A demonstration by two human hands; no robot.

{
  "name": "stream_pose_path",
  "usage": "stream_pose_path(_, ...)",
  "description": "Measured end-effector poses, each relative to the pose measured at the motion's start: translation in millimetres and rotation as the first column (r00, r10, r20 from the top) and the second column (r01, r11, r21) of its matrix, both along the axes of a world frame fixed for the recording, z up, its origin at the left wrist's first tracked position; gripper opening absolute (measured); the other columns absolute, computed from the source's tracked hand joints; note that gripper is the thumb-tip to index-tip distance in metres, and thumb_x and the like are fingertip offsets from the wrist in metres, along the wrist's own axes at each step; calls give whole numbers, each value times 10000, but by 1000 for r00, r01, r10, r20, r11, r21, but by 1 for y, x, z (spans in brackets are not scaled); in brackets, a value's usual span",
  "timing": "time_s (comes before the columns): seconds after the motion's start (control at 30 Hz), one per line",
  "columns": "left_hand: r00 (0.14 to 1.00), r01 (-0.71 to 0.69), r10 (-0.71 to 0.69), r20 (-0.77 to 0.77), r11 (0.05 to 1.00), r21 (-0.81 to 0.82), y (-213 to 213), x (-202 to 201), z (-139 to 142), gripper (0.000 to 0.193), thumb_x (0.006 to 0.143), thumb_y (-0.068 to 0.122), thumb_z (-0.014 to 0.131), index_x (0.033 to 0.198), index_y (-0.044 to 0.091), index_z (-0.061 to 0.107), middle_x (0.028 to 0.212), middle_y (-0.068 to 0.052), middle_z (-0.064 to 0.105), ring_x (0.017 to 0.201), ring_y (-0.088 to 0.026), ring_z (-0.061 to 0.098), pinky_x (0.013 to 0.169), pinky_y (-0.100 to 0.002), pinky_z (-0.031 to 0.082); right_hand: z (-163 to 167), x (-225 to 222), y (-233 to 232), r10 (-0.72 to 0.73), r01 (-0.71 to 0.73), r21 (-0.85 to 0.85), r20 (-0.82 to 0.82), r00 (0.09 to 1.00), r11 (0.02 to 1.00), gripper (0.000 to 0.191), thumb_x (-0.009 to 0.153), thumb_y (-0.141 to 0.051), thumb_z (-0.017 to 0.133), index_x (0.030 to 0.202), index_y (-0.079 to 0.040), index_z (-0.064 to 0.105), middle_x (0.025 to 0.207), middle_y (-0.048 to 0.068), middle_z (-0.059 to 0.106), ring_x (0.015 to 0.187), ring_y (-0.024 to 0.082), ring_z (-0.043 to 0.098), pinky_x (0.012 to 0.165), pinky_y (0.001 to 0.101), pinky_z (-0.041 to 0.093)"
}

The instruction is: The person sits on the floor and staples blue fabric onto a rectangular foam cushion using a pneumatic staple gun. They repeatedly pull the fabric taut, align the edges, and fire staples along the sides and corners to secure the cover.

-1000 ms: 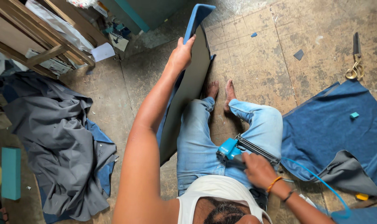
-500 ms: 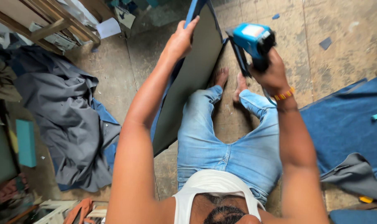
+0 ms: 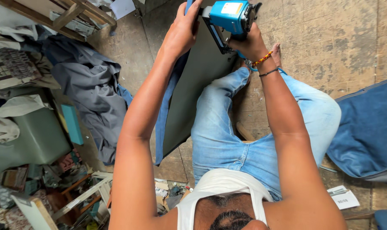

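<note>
Grey cloth (image 3: 93, 91) lies heaped left, blue fabric (image 3: 368, 132) spreads right, and a paper slip (image 3: 344, 196) lies near it.

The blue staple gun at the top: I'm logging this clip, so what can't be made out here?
- Blue staple gun: its top is cut off by the frame edge; the right hand hides the grip.
- Grey flat panel: its upper edge lies out of frame, and the left hand covers the blue fabric strip there.
- White paper sheet: print too small.
</note>
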State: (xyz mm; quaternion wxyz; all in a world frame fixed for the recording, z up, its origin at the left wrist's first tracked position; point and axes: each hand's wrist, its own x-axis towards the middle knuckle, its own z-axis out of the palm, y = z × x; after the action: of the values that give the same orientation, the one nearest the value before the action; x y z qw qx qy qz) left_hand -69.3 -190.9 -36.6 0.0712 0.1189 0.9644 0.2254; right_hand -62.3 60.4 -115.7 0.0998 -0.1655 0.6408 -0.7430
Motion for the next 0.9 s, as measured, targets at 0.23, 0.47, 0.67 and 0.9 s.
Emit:
stream_pose_path(0.23, 999, -19, 19, 44, 1000, -20, -9, -4, 4, 675, 997, 18, 702, 1563, 225, 397, 1485, -194, 475, 1224, -457, 612, 989, -460, 552, -15, 3, -4, 2, -3, -36, -33, 999, 999, 331, 903, -9, 788, 1210, -22, 665, 1022, 88, 734, 857, 147, 733, 753, 314, 613)
stream_pose_path(0.47, 996, -16, 17, 93, 1000, -8, -9, -4, 4, 824, 853, -15, 842, 1526, 193, 414, 1543, -237, 399, 1264, -480, 581, 971, -455, 573, -23, 24, -6, -42, 60, 136, -131, 990, 989, 352, 834, -53, 794, 1167, -11, 688, 972, 120, 728, 855, 245, 713, 798, 364, 583)
stream_pose_path(0.67, 996, -25, 28, 88, 999, -42, -7, -6, 3, 835, 815, -37, 823, 1509, 169, 408, 1506, -243, 418, 1228, -494, 578, 949, -476, 565, -15, 16, -13, -17, 70, 158, -315, 949, 985, 340, 829, -67, 797, 1153, -21, 705, 988, 172, 730, 886, 339, 728, 812, 393, 582)
stream_pose_path(0.9, 993, -48, 53, 107, 997, -53, -5, -5, 4, 755, 867, 40, 837, 1492, 178, 435, 1499, -233, 450, 1224, -475, 604, 942, -482, 565, 54, 9, 43, 5, 288, 543, -474, 881, 789, 392, 829, -98, 765, 1183, -44, 608, 909, 182, 702, 855, 413, 687, 765, 496, 547)
